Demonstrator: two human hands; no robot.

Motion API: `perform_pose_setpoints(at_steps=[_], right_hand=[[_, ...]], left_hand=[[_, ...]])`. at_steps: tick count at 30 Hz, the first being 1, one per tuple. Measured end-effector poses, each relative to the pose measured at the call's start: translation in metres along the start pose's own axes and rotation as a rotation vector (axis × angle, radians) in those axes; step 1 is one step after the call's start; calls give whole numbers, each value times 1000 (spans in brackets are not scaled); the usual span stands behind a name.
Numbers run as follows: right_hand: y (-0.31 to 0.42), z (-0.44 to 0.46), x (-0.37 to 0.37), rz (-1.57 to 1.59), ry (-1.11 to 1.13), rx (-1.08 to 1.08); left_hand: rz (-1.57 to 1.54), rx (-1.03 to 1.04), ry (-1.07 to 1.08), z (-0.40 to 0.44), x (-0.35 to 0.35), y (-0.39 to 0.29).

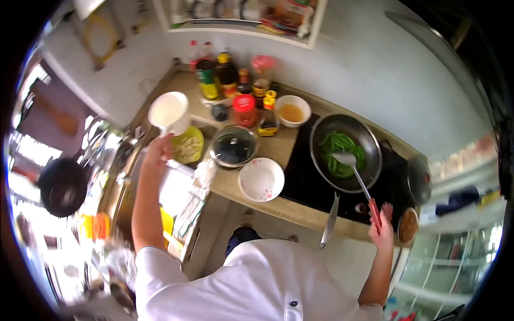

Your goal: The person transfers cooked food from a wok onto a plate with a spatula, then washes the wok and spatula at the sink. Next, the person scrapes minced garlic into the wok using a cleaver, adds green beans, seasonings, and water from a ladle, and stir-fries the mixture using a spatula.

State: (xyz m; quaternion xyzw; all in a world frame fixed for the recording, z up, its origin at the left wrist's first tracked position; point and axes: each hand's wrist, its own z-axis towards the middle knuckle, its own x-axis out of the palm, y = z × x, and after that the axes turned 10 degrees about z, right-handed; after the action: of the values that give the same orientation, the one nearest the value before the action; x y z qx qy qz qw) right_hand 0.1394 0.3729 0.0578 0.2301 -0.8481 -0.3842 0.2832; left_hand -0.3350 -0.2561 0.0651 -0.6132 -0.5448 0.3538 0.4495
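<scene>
My left hand (158,150) is closed on the handle of a white cup-like container (169,111), lifted above the left end of the counter; its contents are blurred. Just below it sits a yellow-green bowl (199,140) with pale pieces inside. On the right, my right hand (381,230) grips the red handle of a metal spatula (364,182). The spatula's blade rests among green vegetables (338,143) in a frying pan (373,160). That pan stands on the black cooktop (300,182), its handle pointing toward me.
Sauce bottles (227,72) and a red-lidded jar (244,111) crowd the back corner. A bowl of brownish liquid (292,111), a glass-lidded pot (234,146) and a white bowl (261,180) stand left of the cooktop. A dish of brown food (408,226) lies beyond my right hand.
</scene>
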Motion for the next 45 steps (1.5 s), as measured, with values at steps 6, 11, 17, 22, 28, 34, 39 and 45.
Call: perform_pose_setpoints(at_steps=[6, 11, 17, 22, 28, 34, 39, 45], right_hand=[[-5, -27, 45, 215, -186, 23], [-5, -34, 64, 151, -245, 119], [-17, -20, 74, 154, -312, 164], [-24, -24, 63, 206, -306, 107], [-12, -24, 72, -285, -268, -122], [-62, 64, -70, -1183, -472, -505], [-78, 116, -48, -1399, -302, -499], [-66, 122, -63, -1269, 63, -642]], left_hand=[[-236, -33, 61, 196, -77, 41], [-274, 0, 150, 317, -110, 80], [-209, -28, 150, 368, -99, 55], [-343, -45, -43, 312, -78, 31], [-24, 21, -509, 224, -76, 80], [91, 149, -671, 48, 13, 125], [297, 112, -647, -60, 96, 134], [343, 85, -547, -156, 162, 170]])
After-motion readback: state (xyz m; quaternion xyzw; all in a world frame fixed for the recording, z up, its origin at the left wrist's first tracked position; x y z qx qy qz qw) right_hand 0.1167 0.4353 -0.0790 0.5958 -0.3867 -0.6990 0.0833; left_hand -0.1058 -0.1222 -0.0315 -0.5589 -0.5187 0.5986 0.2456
